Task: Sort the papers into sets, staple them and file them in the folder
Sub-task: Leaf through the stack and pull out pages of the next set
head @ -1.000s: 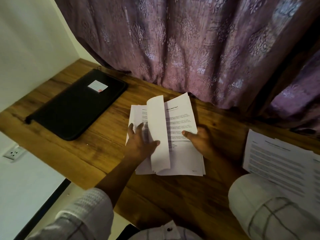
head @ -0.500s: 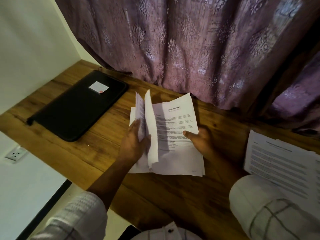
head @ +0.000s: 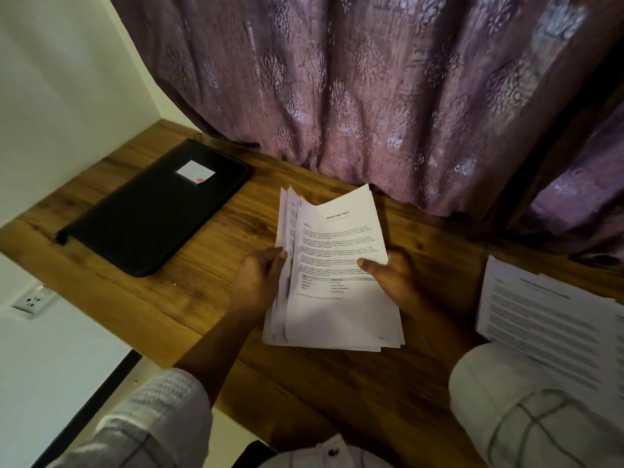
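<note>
A stack of white printed papers (head: pixel 337 319) lies mid-desk, its far end lifted. My left hand (head: pixel 258 285) grips several sheets at the stack's left edge, fingers curled round them. My right hand (head: pixel 393 276) holds the right side, thumb on the top page headed "Sample Health Report". A closed black zip folder (head: pixel 148 214) with a small white label lies at the far left of the desk. A second pile of printed papers (head: pixel 547 319) lies at the right, partly under my right sleeve.
The wooden desk (head: pixel 209 298) runs from a white wall on the left to a purple patterned curtain (head: pixel 371 96) hanging along its back edge. A wall socket (head: pixel 32 301) sits below the desk's left front edge. No stapler is in view.
The sheet my left hand was turning upright has come down onto the stack. My left hand shifted to the stack's left edge, and the papers' far end rose.
</note>
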